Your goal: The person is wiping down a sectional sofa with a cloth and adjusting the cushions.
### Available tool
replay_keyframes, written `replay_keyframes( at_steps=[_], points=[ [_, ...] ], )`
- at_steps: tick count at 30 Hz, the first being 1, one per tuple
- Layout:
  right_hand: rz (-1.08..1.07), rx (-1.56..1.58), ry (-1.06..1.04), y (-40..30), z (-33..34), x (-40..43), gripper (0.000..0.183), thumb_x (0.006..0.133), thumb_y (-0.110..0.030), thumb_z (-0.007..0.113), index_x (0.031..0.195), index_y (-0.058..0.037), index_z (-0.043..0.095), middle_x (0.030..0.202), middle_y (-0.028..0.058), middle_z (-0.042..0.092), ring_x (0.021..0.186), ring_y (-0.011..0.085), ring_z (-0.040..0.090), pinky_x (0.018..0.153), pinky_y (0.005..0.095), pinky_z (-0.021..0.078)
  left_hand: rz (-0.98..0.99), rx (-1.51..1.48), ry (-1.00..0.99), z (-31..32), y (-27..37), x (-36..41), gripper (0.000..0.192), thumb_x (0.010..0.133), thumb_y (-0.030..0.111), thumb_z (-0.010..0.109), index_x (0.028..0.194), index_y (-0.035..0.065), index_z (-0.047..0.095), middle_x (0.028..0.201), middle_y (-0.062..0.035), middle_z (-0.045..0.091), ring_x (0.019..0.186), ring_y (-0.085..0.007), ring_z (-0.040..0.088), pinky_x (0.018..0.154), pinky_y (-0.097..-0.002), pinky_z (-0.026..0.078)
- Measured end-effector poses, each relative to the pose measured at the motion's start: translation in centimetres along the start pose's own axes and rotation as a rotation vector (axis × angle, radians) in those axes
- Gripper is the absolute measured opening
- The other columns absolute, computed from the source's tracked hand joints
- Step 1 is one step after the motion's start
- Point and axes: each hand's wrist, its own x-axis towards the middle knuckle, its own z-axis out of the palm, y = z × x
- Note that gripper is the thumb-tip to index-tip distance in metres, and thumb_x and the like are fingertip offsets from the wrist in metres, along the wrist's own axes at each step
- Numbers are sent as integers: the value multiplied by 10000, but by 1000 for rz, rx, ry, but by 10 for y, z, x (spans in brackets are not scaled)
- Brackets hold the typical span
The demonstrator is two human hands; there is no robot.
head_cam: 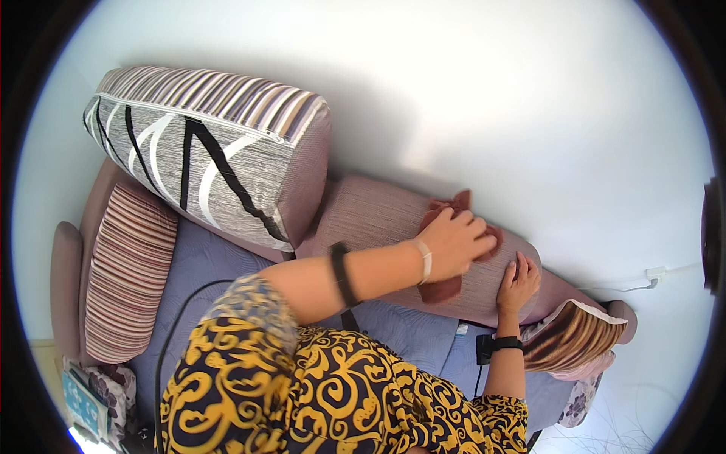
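Observation:
My left hand [458, 244] lies palm down on a reddish-brown cloth [441, 290], with its fingers curled over it. The cloth is bunched on a mauve woven sofa back cushion [377, 218]; part of it sticks out beyond my fingers near the cushion's wall-side edge, and another part hangs below my wrist. My palm hides its middle. Flat near the right end of the same cushion rests my right hand [519, 282], fingers a little apart, holding nothing. The two hands do not touch.
Left stands a large grey patterned back cushion [238, 164] by the white wall; below it is a striped pillow [133, 272]. A blue quilted cover [198, 267] spans the seat. Right are a brown furry-patterned pillow [575, 335] and a wall socket with a cable [656, 276].

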Motion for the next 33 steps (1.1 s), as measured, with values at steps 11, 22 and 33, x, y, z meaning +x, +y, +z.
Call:
replay_keyframes(
  at_steps=[11, 22, 33],
  points=[
    [-30, 65, -52, 5, -1, 1, 280, 859, -235, 508, 1081, -100, 613, 1095, 139, 555, 999, 319, 513, 850, 419, 396, -436, 32, 108, 0, -58, -62, 265, 672, 196, 627, 908, 104, 553, 957, -90, 507, 940, -269, 490, 748, -407, 426],
    [-56, -40, -20, 0, 0, -2, 294, 881, -244, 486, 1100, -90, 609, 1115, 129, 561, 1034, 303, 508, 871, 405, 396, -254, 177, 187, -19, -28, -175, 532, 596, 225, 669, 1113, 162, 562, 967, -107, 489, 755, -239, 485, 631, -355, 398],
    [-30, 52, 50, 8, 10, -6, 280, 866, -239, 500, 1083, -110, 621, 1083, 119, 572, 992, 297, 527, 848, 408, 403, -162, 4, 16, 10, -8, -76, 563, 673, 271, 667, 1199, 174, 490, 915, -52, 494, 808, -217, 484, 674, -346, 404]
  ],
)
